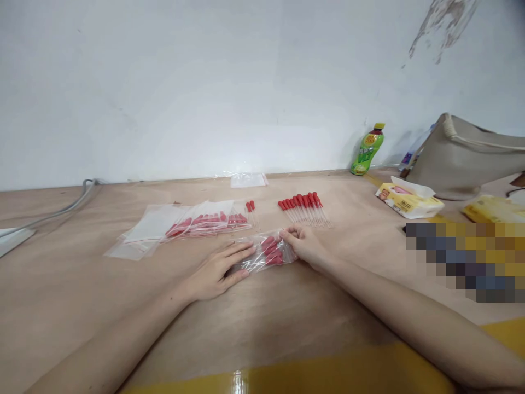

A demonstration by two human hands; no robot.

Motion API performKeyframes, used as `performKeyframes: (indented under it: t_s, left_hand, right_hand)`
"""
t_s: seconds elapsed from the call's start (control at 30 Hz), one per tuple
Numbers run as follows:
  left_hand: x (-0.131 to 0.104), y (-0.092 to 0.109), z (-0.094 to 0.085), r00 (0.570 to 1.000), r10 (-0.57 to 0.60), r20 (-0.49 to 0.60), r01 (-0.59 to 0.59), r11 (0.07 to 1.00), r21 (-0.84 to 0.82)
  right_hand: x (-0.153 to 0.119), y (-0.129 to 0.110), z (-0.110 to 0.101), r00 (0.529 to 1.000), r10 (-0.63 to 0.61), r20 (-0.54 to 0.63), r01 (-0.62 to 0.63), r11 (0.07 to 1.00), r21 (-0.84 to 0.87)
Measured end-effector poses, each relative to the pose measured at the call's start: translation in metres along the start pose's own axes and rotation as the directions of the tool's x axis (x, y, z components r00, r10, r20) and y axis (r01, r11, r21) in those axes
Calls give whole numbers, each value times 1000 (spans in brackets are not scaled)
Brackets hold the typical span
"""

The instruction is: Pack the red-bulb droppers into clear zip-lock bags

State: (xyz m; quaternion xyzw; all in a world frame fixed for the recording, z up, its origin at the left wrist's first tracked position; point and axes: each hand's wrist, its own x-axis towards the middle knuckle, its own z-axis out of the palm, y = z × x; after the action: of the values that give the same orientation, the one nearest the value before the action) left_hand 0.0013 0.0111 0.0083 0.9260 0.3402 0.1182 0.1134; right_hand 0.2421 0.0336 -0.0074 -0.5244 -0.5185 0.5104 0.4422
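Note:
A clear zip bag [256, 261] with several red-bulbed droppers [271, 249] inside lies on the table in front of me. My left hand [223, 268] rests flat across the bag's left part, fingers stretched out. At the bag's right end, my right hand [302, 243] pinches the edge between thumb and fingers. Just beyond it, a row of loose droppers [303, 205] lies with red bulbs pointing away from me. Two more loose droppers [250, 207] lie left of that row. Filled bags of droppers [209, 220] overlap behind my left hand.
Flat, clear bags [137, 241] spread out at the left, and another bag [248, 180] lies by the wall. A grey cable [77, 201] runs along the left. On the right stand a green bottle [368, 150], a tissue pack [410, 201] and a grey bag [471, 150].

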Motion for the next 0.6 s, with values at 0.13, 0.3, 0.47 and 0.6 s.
performKeyframes:
  t_s: [0.13,0.3,0.47,0.6]
  left_hand:
    - [1,0,-1,1000,-2,-6,2,1000,4]
    - [-1,0,-1,1000,26,-2,-26,999,-41]
    - [-4,2,0,990,-7,-143,-1,999,-52]
    - [-4,0,1,995,-42,-93,39,999,-33]
  right_hand:
    - [8,-2,-8,983,-91,-157,71,989,-126]
    - [7,-11,-15,962,79,261,-44,990,-136]
    - [4,-28,-29,880,71,469,-70,997,-18]
    - [13,-48,-56,978,65,197,-106,973,204]
